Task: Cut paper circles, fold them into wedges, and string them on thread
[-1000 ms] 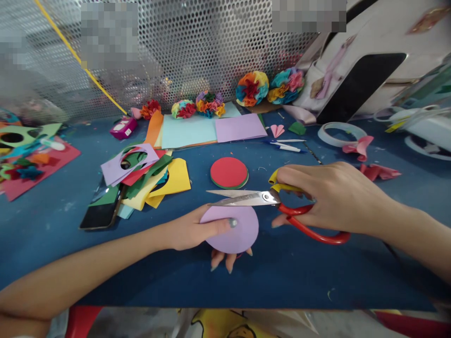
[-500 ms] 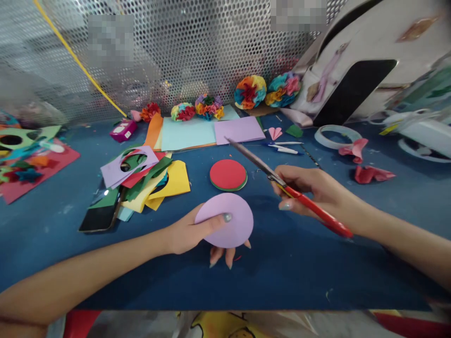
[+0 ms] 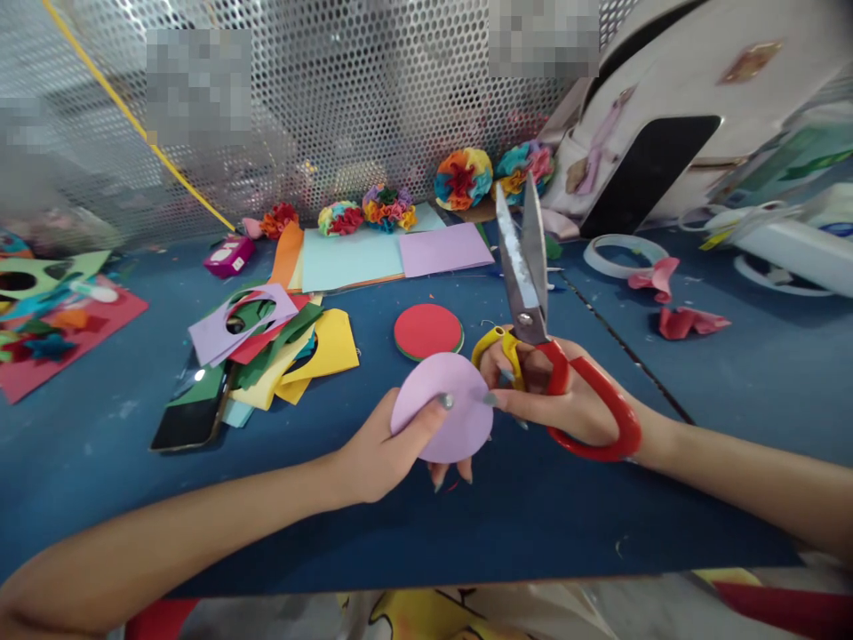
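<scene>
My left hand (image 3: pixel 386 449) pinches a lilac paper circle (image 3: pixel 443 407) between thumb and fingers, held just above the blue table (image 3: pixel 466 524). My right hand (image 3: pixel 553 396) is closed round the red and yellow handles of a pair of scissors (image 3: pixel 526 267). The blades point up and away from me, slightly apart. A right fingertip touches the right edge of the lilac circle. A small stack of cut circles with a red one on top (image 3: pixel 427 331) lies on the table just beyond both hands.
Cut paper scraps (image 3: pixel 280 342) and a phone (image 3: pixel 190 418) lie at left. Coloured sheets (image 3: pixel 393 253) and paper flowers (image 3: pixel 466 176) sit by the perforated metal wall. A tape roll (image 3: pixel 617 255) and pink scraps (image 3: pixel 689 322) lie at right.
My right hand has swung the scissors from pointing left across the circle to pointing upright, and moved in close beside the lilac circle. My left hand lifted the circle slightly.
</scene>
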### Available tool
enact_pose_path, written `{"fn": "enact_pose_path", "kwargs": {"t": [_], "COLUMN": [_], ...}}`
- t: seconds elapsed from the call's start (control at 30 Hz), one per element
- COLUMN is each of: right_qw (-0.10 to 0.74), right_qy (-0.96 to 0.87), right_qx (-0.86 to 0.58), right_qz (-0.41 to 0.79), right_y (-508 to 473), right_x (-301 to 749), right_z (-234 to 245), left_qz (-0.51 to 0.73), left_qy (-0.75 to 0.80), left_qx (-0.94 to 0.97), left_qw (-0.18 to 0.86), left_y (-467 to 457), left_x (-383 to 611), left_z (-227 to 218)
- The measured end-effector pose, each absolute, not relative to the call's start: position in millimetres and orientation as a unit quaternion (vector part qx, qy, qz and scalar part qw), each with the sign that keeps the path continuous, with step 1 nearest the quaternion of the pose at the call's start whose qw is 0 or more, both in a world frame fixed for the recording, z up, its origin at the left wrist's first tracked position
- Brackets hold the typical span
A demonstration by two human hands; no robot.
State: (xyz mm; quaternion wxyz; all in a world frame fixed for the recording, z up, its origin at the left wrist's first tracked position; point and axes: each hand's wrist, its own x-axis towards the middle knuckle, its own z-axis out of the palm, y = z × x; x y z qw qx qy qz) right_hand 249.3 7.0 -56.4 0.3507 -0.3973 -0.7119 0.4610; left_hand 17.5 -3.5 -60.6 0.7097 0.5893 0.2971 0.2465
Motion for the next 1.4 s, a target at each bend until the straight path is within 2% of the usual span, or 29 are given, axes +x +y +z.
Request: {"fn": "enact_pose_path", "kwargs": {"t": [0.37, 0.47, 0.57, 0.77, 1.13, 1.23, 1.4], "right_qw": [0.376, 0.410, 0.442, 0.406, 0.396, 0.406, 0.357], "right_qy": [-0.684, -0.684, -0.654, -0.664, -0.654, -0.708, -0.843], "right_qx": [-0.411, -0.400, -0.379, -0.364, -0.363, -0.352, -0.368], "right_qz": [0.470, 0.452, 0.484, 0.512, 0.533, 0.458, 0.160], "right_y": [5, 4, 5, 1, 1, 7, 20], "right_x": [246, 244, 245, 254, 256, 264, 279], "right_z": [-48, -49, -53, -49, -48, -46, -41], "left_qz": [0.180, 0.174, 0.180, 0.174, 0.186, 0.221, 0.307], "left_qy": [0.299, 0.284, 0.287, 0.341, 0.363, 0.351, 0.341], "left_qx": [0.660, 0.671, 0.664, 0.594, 0.642, 0.630, 0.599], "left_qw": [0.665, 0.662, 0.666, 0.708, 0.649, 0.657, 0.656], "left_y": [-5, -6, -5, 0, 0, 2, 3], "left_x": [13, 14, 15, 13, 15, 13, 7], "left_z": [-67, -61, -53, -46, -53, -52, -57]}}
